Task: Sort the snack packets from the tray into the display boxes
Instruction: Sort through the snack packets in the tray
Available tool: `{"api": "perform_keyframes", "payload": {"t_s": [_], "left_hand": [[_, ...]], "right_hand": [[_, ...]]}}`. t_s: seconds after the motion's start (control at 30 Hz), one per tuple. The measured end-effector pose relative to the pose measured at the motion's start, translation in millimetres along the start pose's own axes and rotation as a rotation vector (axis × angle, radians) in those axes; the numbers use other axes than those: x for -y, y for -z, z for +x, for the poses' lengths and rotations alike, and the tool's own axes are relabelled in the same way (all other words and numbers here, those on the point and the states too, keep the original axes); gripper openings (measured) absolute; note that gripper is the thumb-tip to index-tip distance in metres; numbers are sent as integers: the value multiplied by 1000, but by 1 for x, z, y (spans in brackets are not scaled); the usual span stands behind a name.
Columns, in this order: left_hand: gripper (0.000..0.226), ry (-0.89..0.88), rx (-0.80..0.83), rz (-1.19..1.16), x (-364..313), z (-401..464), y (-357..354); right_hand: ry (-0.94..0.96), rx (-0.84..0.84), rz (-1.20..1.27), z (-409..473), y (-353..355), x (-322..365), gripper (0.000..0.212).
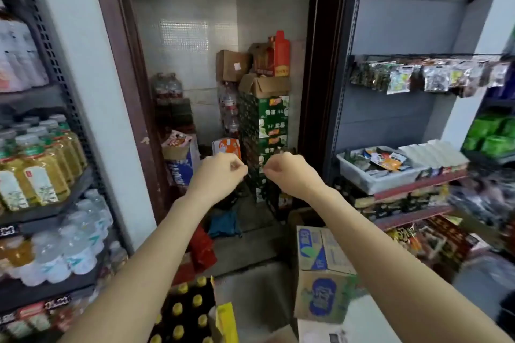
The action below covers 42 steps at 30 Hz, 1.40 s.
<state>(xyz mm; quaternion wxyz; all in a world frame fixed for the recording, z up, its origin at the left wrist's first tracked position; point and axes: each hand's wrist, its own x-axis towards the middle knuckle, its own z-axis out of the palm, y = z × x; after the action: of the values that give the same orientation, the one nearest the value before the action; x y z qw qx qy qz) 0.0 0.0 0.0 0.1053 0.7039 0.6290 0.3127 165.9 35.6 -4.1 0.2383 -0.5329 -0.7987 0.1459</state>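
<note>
My left hand (pixel 221 171) and my right hand (pixel 288 172) are held out in front of me at mid-height, close together, each curled into a fist with nothing in it. A grey tray (pixel 370 185) full of mixed snack packets (pixel 386 160) stands on the shelf to the right of my right hand. Just right of the tray a row of white display boxes (pixel 434 154) sits on the same shelf. Neither hand touches the tray or the boxes.
Bottled drinks (pixel 41 164) fill the rack on the left. Stacked cartons (pixel 267 120) and bottle packs stand in the doorway ahead. A cardboard carton (pixel 320 273) and a crate of yellow-capped bottles (pixel 189 312) sit on the floor below my arms. Hanging packets (pixel 426 75) line the upper right shelf.
</note>
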Motion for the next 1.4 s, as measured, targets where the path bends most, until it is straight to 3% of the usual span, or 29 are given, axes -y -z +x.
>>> {"api": "perform_keyframes", "payload": {"t_s": [0.4, 0.6, 1.0, 1.27, 1.4], "left_hand": [[17, -15, 79, -104, -138, 98, -180], [13, -37, 187, -132, -172, 173, -253], [20, -48, 228, -233, -237, 346, -391], [20, 27, 306, -225, -281, 445, -503], [19, 153, 324, -251, -299, 485, -555]], "right_hand": [[-86, -62, -29, 9, 80, -222, 22], [-139, -40, -13, 58, 104, -317, 22], [-280, -21, -38, 165, 157, -502, 20], [-353, 18, 3, 230, 185, -655, 26], [-337, 92, 1, 262, 200, -720, 27]]}}
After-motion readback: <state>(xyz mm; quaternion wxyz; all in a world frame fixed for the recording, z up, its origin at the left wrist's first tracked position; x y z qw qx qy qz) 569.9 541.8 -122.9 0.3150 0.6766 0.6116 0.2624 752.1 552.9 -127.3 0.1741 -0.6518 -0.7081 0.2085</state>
